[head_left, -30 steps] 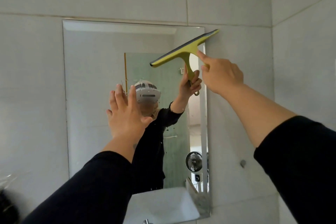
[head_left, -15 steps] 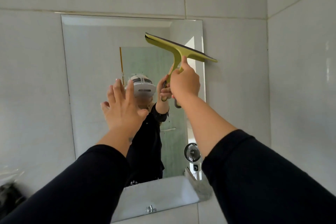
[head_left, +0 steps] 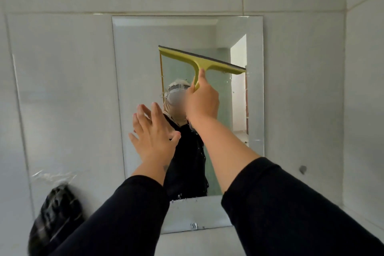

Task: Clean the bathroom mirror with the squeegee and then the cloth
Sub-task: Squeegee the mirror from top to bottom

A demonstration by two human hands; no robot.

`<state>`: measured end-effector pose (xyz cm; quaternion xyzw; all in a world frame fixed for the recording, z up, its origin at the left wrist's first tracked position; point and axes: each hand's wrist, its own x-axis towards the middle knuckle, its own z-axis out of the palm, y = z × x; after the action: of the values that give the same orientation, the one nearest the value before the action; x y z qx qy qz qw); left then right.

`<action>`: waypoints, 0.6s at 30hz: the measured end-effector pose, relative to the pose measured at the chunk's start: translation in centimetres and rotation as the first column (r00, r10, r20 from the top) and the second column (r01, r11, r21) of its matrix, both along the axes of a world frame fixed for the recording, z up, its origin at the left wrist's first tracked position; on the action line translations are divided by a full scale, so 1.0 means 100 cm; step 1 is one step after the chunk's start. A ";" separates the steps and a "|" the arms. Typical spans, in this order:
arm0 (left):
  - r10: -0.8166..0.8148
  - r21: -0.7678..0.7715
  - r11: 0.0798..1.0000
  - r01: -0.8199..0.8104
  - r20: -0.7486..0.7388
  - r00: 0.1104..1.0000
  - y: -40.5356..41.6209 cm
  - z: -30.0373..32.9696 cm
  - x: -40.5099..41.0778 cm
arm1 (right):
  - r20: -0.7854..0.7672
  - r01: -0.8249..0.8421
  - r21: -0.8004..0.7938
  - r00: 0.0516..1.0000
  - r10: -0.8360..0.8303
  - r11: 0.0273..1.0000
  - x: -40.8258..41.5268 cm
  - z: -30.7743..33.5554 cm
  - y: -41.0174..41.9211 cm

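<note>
— Head view: what are the right hand's (head_left: 202, 103) fingers (head_left: 201, 76) doing?

— They're wrapped tight around the handle of the yellow-green squeegee (head_left: 202, 62), index finger stretched up the stem. Its blade lies against the mirror (head_left: 135, 68), tilted, left end higher.

— And the left hand (head_left: 154, 133)?

— Spread flat with nothing in it, fingers up, in front of the glass lower left of the squeegee; contact isn't clear.

— Anything else?

— Water drops along the mirror's lower edge, grey wall tiles (head_left: 62, 89) around it, and a dark bundle in clear plastic (head_left: 57, 212) at lower left.

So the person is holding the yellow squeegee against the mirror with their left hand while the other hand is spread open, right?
Not quite: the head view shows the right hand gripping the yellow squeegee on the mirror. The left hand is the one spread open.
</note>
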<state>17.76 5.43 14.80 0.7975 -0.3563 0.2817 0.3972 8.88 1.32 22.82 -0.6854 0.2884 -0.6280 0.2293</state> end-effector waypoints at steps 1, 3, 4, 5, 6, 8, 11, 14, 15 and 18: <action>-0.007 0.004 1.000 0.007 -0.020 1.000 0.002 -0.001 0.000 | -0.050 0.020 -0.031 0.999 -0.021 0.999 0.006 -0.001 0.007; -0.023 0.018 1.000 0.024 -0.049 0.999 0.005 -0.003 0.000 | -0.105 0.037 -0.088 0.993 -0.046 0.995 0.016 -0.001 0.021; -0.033 0.026 0.999 0.035 -0.060 0.998 0.007 -0.004 -0.002 | -0.111 0.034 -0.103 0.993 -0.045 0.994 0.023 -0.001 0.028; -0.056 0.015 0.998 0.057 -0.081 0.995 0.010 -0.004 -0.003 | -0.117 0.031 -0.114 0.992 -0.045 0.993 0.029 -0.001 0.033; -0.086 -0.013 0.996 0.085 -0.114 0.990 0.012 -0.004 -0.004 | -0.134 0.032 -0.130 0.990 -0.050 0.991 0.035 -0.001 0.037; -0.113 -0.034 0.993 0.109 -0.159 0.981 0.016 -0.003 -0.006 | -0.212 0.035 -0.178 0.974 -0.073 0.983 0.047 -0.004 0.042; -0.090 0.010 0.996 0.093 -0.173 0.981 0.019 -0.008 -0.003 | -0.307 0.054 -0.270 0.942 -0.139 0.961 0.052 -0.010 0.045; -0.040 0.038 0.998 0.045 -0.127 0.991 0.016 -0.015 0.006 | -0.377 0.044 -0.395 0.903 -0.206 0.917 0.044 -0.009 0.036; -0.023 0.042 0.999 0.028 -0.112 0.993 0.016 -0.017 0.008 | -0.410 0.031 -0.425 0.885 -0.223 0.905 0.038 -0.007 0.031; -0.013 0.048 0.999 0.018 -0.098 0.995 0.014 -0.019 0.013 | -0.487 0.036 -0.516 0.810 -0.328 0.856 0.017 0.003 0.017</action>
<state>19.01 6.81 12.87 0.8168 -0.3495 0.2305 0.3968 10.58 3.05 23.13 -0.8413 0.2428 -0.4710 -0.1072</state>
